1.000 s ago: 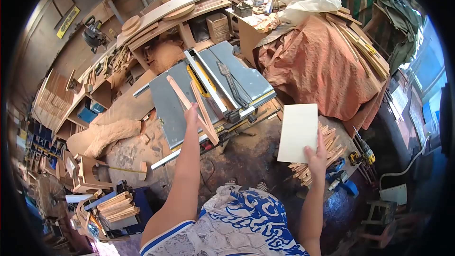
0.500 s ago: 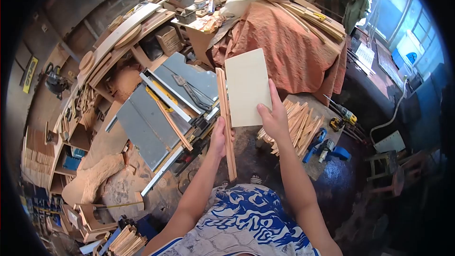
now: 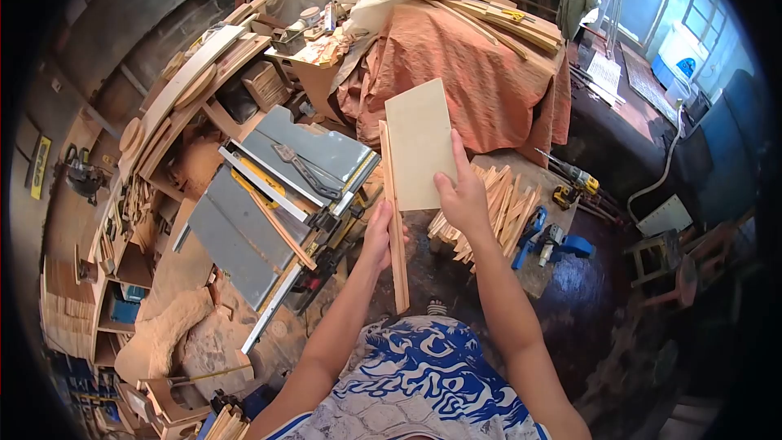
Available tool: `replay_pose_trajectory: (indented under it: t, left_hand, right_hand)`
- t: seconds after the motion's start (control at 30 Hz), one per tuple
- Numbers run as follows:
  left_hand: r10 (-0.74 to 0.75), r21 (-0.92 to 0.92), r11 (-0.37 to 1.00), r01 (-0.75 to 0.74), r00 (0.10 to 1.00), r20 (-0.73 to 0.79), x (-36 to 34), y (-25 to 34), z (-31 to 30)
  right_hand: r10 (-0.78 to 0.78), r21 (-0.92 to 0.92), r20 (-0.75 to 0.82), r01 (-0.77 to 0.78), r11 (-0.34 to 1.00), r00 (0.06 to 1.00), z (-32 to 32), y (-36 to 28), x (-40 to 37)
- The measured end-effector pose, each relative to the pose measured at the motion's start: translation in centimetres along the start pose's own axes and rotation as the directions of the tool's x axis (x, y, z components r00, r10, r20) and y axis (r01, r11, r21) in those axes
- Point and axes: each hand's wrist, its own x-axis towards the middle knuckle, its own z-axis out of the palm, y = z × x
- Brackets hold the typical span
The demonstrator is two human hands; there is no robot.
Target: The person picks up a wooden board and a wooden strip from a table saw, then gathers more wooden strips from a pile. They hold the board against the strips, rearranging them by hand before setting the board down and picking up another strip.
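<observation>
"What are the hands gripping?"
"Left hand (image 3: 378,236): a wooden strip (image 3: 398,273). Right hand (image 3: 463,200): a pale panel (image 3: 417,147), at twelve o'clock, the strip along its nine-o'clock edge."

Shirt (image 3: 440,379): white ground, bold blue swirling print, pale grey scale-like outlines; sleeve edges trimmed blue; forearms uncovered; striped footwear (image 3: 437,308) partly visible.

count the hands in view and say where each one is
2. The left hand grips narrow wooden stock; the right hand holds a pale panel near its lower right edge. Some left fingers are partly hidden behind the wood.
</observation>
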Motion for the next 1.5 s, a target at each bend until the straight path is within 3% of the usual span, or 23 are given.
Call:
replay_pose_trajectory:
  t: [0.27, 0.33, 0.47, 0.5, 0.57, 0.6, 0.67, 0.7, 0.77, 0.83, 0.87, 0.93, 1.0, 1.03, 1.1, 1.13, 1.17, 1.3, 1.33, 1.4, 1.47, 1.5]
  left_hand:
    - [-0.019, 0.07, 0.997, 0.018, 1.0, 0.014, 1.1, -1.6, 2.8]
    - [-0.02, 0.082, 0.997, 0.017, 0.999, 0.033, 1.4, -2.0, 3.6]
    - [0.006, 0.149, 0.989, -0.018, 0.996, 0.084, 2.9, -3.1, 4.6]
    - [-0.002, 0.153, 0.988, -0.011, 0.996, 0.084, 3.6, -3.3, 5.2]
    - [0.127, -0.046, 0.99, -0.132, 0.987, -0.099, 6.5, -3.6, 6.9]
    - [0.149, -0.118, 0.98, -0.162, 0.983, -0.11, 8.8, -4.1, 6.0]
    - [0.188, -0.027, 0.979, -0.201, 0.952, -0.242, 13.7, -4.3, 3.0]
    - [0.214, -0.049, 0.969, -0.244, 0.92, -0.329, 15.4, -4.4, 2.3]
    - [0.215, 0.192, 0.97, -0.15, 0.898, -0.384, 16.6, -4.8, 1.3]
    - [0.158, 0.178, 0.98, -0.091, 0.897, -0.414, 18.5, -7.9, 1.5]
    - [0.116, 0.163, 0.986, -0.046, 0.886, -0.45, 19.7, -9.7, 1.3]
    - [0.148, 0.265, 0.963, -0.053, 0.925, -0.351, 20.4, -13.2, 2.9]
    - [0.113, 0.323, 0.946, 0.007, 0.93, -0.35, 20.9, -16.1, 6.7]
    - [0.046, 0.373, 0.927, 0.049, 0.969, -0.242, 21.9, -17.3, 7.5]
    - [0.201, 0.709, 0.699, -0.093, 0.977, -0.07, 23.1, -19.0, 10.6]
    - [0.143, 0.737, 0.675, -0.033, 0.986, -0.086, 23.9, -19.6, 11.7]
    - [0.087, 0.762, 0.647, 0.026, 0.99, -0.107, 24.9, -20.7, 12.0]
    - [0.044, 0.674, 0.739, 0.018, 0.996, -0.074, 24.1, -23.4, 8.7]
    - [-0.132, 0.583, 0.785, 0.212, 0.975, -0.177, 20.1, -20.5, 9.8]
    - [-0.188, 0.626, 0.733, 0.267, 0.964, -0.19, 16.4, -22.3, 3.1]
    - [-0.109, 0.838, 0.524, 0.151, 0.988, -0.11, 10.9, -23.8, -5.1]
    - [-0.066, 0.894, 0.445, 0.056, 0.997, -0.029, 6.2, -21.9, -7.0]
  right_hand:
    - [0.038, -0.056, -0.042, -0.04, 0.998, 0.998, -2.4, 1.2, -0.5]
    - [-0.058, -0.137, -0.093, 0.045, 0.989, 0.994, -2.7, 3.0, -0.4]
    - [-0.024, -0.19, -0.132, -0.001, 0.982, 0.991, -4.3, 4.2, -0.4]
    - [-0.027, -0.186, -0.081, 0.012, 0.982, 0.996, -4.7, 5.1, -0.4]
    - [-0.026, -0.181, -0.039, 0.018, 0.983, 0.999, -5.5, 6.4, -1.2]
    - [-0.012, -0.165, 0.044, 0.019, 0.986, 0.999, -5.9, 6.8, -2.2]
    - [0.099, -0.222, 0.219, -0.05, 0.974, 0.971, -7.4, 6.4, -4.8]
    - [0.11, -0.227, 0.208, -0.061, 0.972, 0.972, -8.8, 6.9, -6.3]
    - [0.164, -0.215, 0.345, -0.093, 0.972, 0.924, -12.8, 8.4, -9.3]
    - [0.27, -0.195, 0.417, -0.205, 0.959, 0.868, -17.6, 9.4, -12.0]
    - [0.295, -0.092, 0.417, -0.283, 0.955, 0.859, -19.8, 11.3, -13.9]
    - [0.327, 0.008, 0.423, -0.365, 0.931, 0.845, -23.6, 13.7, -17.3]
    - [0.562, 0.071, 0.315, -0.61, 0.789, 0.764, -26.7, 14.0, -20.1]
    - [0.573, 0.068, 0.312, -0.619, 0.783, 0.758, -27.7, 14.6, -21.3]
    - [0.655, 0.138, 0.135, -0.669, 0.73, 0.743, -28.7, 16.3, -23.0]
    - [0.662, 0.137, 0.137, -0.676, 0.725, 0.737, -28.7, 17.3, -23.7]
    - [0.676, 0.153, 0.095, -0.682, 0.716, 0.731, -28.7, 18.4, -24.2]
    - [0.723, 0.105, -0.005, -0.719, 0.687, 0.691, -25.9, 25.1, -25.2]
    - [0.786, 0.09, -0.012, -0.782, 0.617, 0.619, -24.6, 26.9, -25.2]
    - [0.801, -0.063, -0.056, -0.803, 0.593, 0.596, -21.5, 32.5, -25.9]
    - [0.805, -0.163, -0.037, -0.798, 0.579, 0.592, -19.2, 34.7, -26.0]
    - [0.795, -0.36, -0.069, -0.758, 0.544, 0.603, -17.9, 34.8, -25.4]
